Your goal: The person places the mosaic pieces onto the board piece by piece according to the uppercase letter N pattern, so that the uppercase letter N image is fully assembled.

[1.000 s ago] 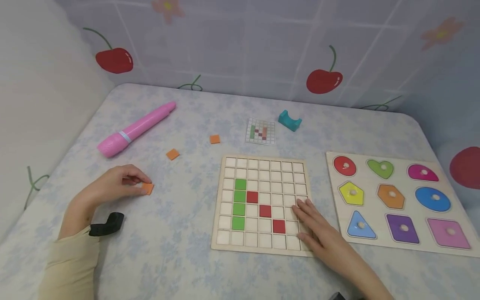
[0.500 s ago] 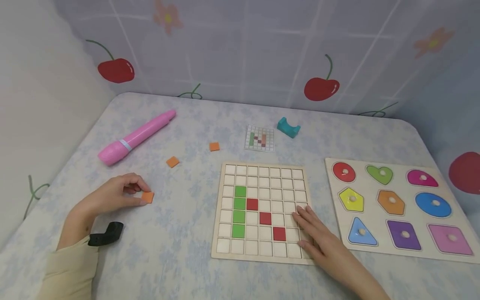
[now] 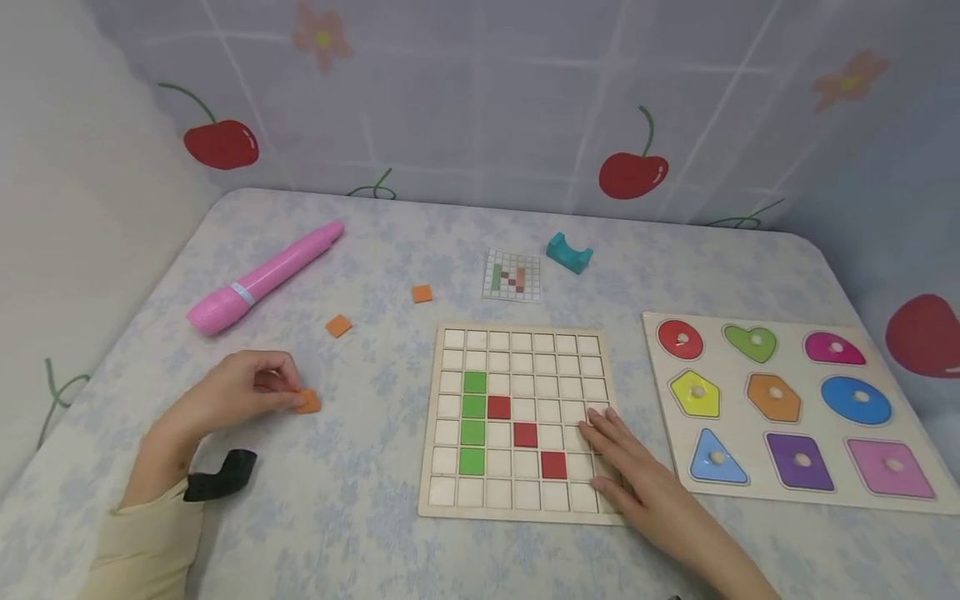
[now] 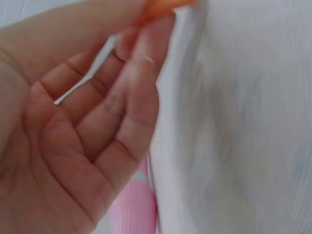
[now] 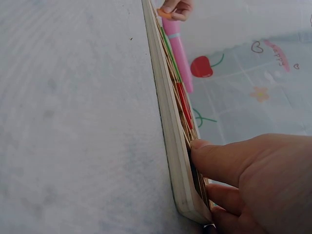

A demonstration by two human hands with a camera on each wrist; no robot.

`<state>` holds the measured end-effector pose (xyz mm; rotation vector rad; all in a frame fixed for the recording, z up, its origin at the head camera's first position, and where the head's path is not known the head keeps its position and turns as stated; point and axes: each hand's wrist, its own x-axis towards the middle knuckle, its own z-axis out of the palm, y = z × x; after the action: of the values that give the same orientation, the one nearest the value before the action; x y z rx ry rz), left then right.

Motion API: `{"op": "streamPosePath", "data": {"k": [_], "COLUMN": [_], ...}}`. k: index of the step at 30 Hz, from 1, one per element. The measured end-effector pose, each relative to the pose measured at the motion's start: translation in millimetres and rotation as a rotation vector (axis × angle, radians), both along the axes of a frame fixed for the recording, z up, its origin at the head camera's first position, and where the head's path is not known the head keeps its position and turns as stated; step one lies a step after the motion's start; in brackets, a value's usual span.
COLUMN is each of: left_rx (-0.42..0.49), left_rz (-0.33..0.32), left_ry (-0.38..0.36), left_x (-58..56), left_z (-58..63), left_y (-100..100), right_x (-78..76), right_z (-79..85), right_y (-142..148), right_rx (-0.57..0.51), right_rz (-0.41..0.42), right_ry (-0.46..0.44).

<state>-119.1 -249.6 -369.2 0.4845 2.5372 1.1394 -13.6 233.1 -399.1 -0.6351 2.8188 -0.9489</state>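
Between thumb and fingertips my left hand (image 3: 243,392) pinches a small orange square tile (image 3: 308,402), left of the board; the left wrist view shows part of that tile at its top edge. My right hand (image 3: 648,479) rests with fingers spread on the right edge of a wooden grid board (image 3: 517,511). In the board sit a column of several green tiles (image 3: 473,407) and a diagonal of 3 red tiles (image 3: 526,435). Two more orange tiles lie on the table, one nearer (image 3: 339,326) and one farther back (image 3: 422,293).
Behind the board lie a small pattern card (image 3: 512,275) and a teal curved block (image 3: 569,253). A pink microphone-shaped object (image 3: 262,279) lies at the back left. At the right is a knobbed shape puzzle (image 3: 678,467). A wall with printed cherries closes the far side.
The left hand, keeping its pinch on the orange tile, has shifted slightly right. The head view has tilted a little. The right hand stays on the board's edge.
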Motion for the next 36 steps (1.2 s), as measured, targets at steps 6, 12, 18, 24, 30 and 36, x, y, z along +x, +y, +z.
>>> {"op": "streamPosePath", "data": {"k": [6, 12, 18, 24, 30, 36], "left_rx": [0.164, 0.197, 0.231, 0.222, 0.187, 0.101], "left_rz": [-0.003, -0.031, -0.179, -0.295, -0.375, -0.367], "left_ry": [-0.102, -0.109, -0.099, -0.058, -0.066, -0.047], "left_x": [-3.1, -7.9, -12.7, -13.7, -16.1, -10.1], "left_z": [2.1, 4.6, 8.3, 5.6, -3.0, -6.1], "left_y": [31, 90, 163, 219, 251, 263], "right_x": [-0.3, -2.1, 0.8, -3.5, -4.6, -1.4], "right_z": [-0.8, 1.6, 1.0, 2.2, 3.7, 2.3], "right_y": [0, 1, 2, -2, -1, 1], "right_rx": [0.009, -0.01, -0.003, 0.022, 0.044, 0.039], "right_rz": [-0.004, 0.004, -0.003, -0.012, -0.02, -0.017], "right_ry": [0.012, -0.012, -0.018, -0.054, -0.058, -0.071]}}
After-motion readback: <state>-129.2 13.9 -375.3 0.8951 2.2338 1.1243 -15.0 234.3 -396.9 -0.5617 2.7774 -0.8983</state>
